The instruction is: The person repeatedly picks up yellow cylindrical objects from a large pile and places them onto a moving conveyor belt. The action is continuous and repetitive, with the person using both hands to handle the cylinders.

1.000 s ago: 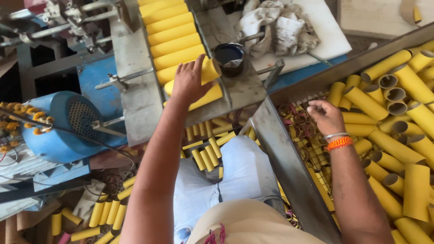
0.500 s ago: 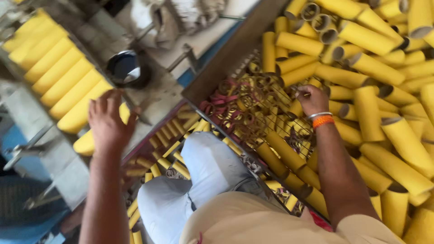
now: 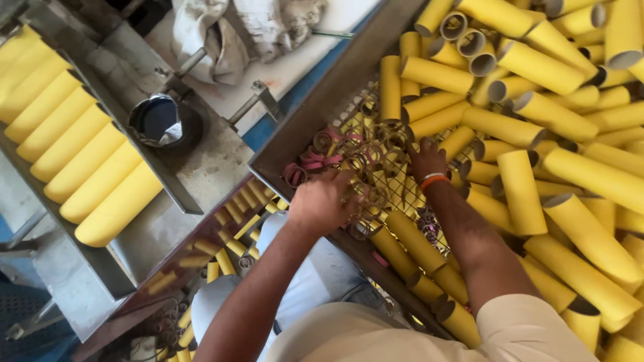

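Both bare arms are reaching forward and down into a wide metal bin [image 3: 315,117]; the left hand [image 3: 322,201] is lying knuckles-up, fingers curled down among a tangle of small cardboard rings [image 3: 365,151], pink and tan, that are sitting on a wire mesh floor [image 3: 402,191] near the bin's near corner; whether it is actually pinching a ring is not something the view is showing, since the fingertips are hidden beneath the hand. The right hand [image 3: 427,159], wearing an orange wristband [image 3: 435,181], is pressing into the same ring pile just beside the left, its fingers bent and buried; its grasp too cannot be told. The left forearm is running diagonally up from the lower left; the right forearm is coming up from a pale sleeve [image 3: 537,328] at the bottom edge. Long yellow cardboard tubes [image 3: 557,174] are lying heaped across the right part of the bin, some touching the right forearm. To the left, well apart, a row of yellow tubes [image 3: 74,154] is lying side by side on a slanted metal chute [image 3: 100,261]; a dark round cup [image 3: 157,121] is sitting beside it; short yellow pieces [image 3: 231,231] are lying scattered below.
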